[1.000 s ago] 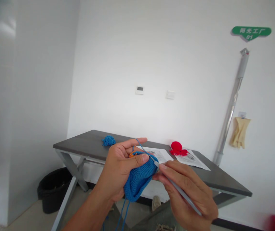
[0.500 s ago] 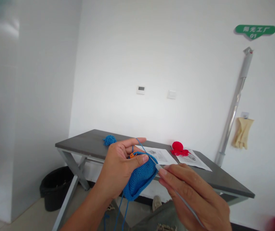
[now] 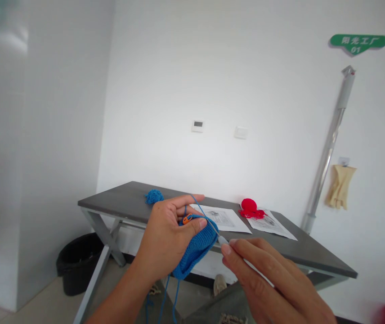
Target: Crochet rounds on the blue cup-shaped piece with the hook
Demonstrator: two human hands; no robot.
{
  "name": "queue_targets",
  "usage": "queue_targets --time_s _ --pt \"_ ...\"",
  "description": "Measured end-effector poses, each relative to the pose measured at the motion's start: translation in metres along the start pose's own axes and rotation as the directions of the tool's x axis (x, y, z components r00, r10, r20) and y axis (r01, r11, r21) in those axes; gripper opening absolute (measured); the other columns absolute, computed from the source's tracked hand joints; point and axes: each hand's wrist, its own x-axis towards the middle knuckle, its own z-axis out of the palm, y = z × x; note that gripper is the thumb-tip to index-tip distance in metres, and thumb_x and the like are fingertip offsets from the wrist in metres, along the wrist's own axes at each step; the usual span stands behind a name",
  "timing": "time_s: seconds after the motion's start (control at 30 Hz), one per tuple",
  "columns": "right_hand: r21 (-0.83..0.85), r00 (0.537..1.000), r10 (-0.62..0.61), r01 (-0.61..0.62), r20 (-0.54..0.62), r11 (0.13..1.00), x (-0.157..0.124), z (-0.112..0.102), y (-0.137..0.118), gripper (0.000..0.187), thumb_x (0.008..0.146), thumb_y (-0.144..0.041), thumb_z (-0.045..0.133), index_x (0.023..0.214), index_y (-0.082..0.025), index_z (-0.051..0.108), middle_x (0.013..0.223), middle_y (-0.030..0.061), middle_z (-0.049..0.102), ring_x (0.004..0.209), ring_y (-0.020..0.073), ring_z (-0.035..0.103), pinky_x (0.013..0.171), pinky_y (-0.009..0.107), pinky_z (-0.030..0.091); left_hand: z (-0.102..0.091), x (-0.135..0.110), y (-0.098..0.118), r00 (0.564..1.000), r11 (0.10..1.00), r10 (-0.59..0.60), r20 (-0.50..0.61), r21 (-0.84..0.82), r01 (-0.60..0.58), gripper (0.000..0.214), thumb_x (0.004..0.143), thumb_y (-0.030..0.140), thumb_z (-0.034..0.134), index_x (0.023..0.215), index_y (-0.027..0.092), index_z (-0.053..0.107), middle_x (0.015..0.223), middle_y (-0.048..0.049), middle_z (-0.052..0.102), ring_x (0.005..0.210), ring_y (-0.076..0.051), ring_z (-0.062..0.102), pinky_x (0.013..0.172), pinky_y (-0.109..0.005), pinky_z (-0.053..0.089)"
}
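Note:
My left hand (image 3: pixel 165 236) is closed on a round blue crochet piece (image 3: pixel 195 247), thumb on its front, with blue yarn (image 3: pixel 196 204) running over the raised forefinger. An orange stitch marker (image 3: pixel 187 219) clips the piece's top edge. My right hand (image 3: pixel 273 283) pinches a grey crochet hook (image 3: pixel 224 240) whose thin tip reaches the upper edge of the piece. Blue yarn strands hang down below the piece.
A dark grey table (image 3: pixel 128 202) with metal legs stands ahead, bearing a blue yarn lump (image 3: pixel 154 196), a red crochet piece (image 3: pixel 249 208) and printed sheets (image 3: pixel 226 219). A black bin (image 3: pixel 78 263) sits under it. A metal pole (image 3: pixel 329 148) and gloves (image 3: pixel 341 186) are at the right wall.
My right hand has drawn down and to the right, pulling the hook back from the piece. The blue piece has turned more edge-on in my left hand.

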Motion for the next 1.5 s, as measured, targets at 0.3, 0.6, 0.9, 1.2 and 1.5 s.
queue_targets --time_s 0.3,0.6,0.9,1.2,1.5 --pt "-0.011 0.999 -0.032 0.032 0.032 0.999 0.0 -0.006 0.005 0.029 0.103 -0.012 0.047 0.112 -0.015 0.074 0.098 0.0087 0.08 0.089 0.0202 0.077 0.071 0.025 0.063 -0.001 0.004 0.0 0.999 0.988 0.048 0.025 0.145 -0.051 0.044 0.077 0.021 0.076 0.118 0.007 0.075 0.082 -0.0059 0.076 0.07 -0.016 0.062 0.066 -0.026 0.047" --pt "0.354 0.966 0.245 -0.202 -0.08 0.913 -0.006 0.002 0.023 0.027 0.085 -0.009 0.076 0.11 -0.02 0.08 0.1 0.0082 0.079 0.083 0.0208 0.078 0.072 0.027 0.068 -0.006 0.01 -0.003 0.99 0.988 0.096 0.105 0.112 -0.108 0.014 0.073 0.018 0.079 0.085 0.013 0.081 0.073 -0.004 0.073 0.067 -0.017 0.06 0.066 -0.027 0.045" --pt "0.924 0.438 0.824 -0.293 0.359 -0.247 -0.005 0.056 0.009 0.015 0.082 -0.033 0.083 0.083 -0.018 0.081 0.066 0.0052 0.075 0.046 0.0127 0.065 0.04 0.022 0.058 -0.008 0.019 -0.015 0.993 0.995 0.065 0.095 -0.076 -0.058 0.04 0.068 0.016 0.085 0.107 0.01 0.08 0.07 -0.0017 0.071 0.06 -0.011 0.057 0.059 -0.021 0.042" --pt "0.947 0.257 0.919 -0.202 0.299 -0.251 0.006 0.088 -0.017 0.021 0.081 -0.036 0.083 0.08 -0.017 0.074 0.065 0.0006 0.071 0.051 0.0101 0.065 0.046 0.018 0.058 0.013 0.016 -0.027 0.996 0.993 0.086 -0.031 -0.075 -0.088 0.039 0.072 0.014 0.08 0.112 0.01 0.078 0.075 -0.0033 0.075 0.066 -0.013 0.064 0.064 -0.021 0.05" --pt "0.62 0.635 0.716 -0.445 -0.291 0.647 0.001 0.093 -0.031 0.023 0.094 -0.007 0.063 0.109 -0.021 0.075 0.097 0.0058 0.073 0.069 0.0128 0.071 0.057 0.023 0.061 0.03 0.006 -0.029 0.992 0.971 0.038 -0.117 -0.23 -0.064 0.044 0.074 0.019 0.081 0.117 0.009 0.075 0.079 -0.005 0.077 0.055 -0.013 0.058 0.043 -0.021 0.05"
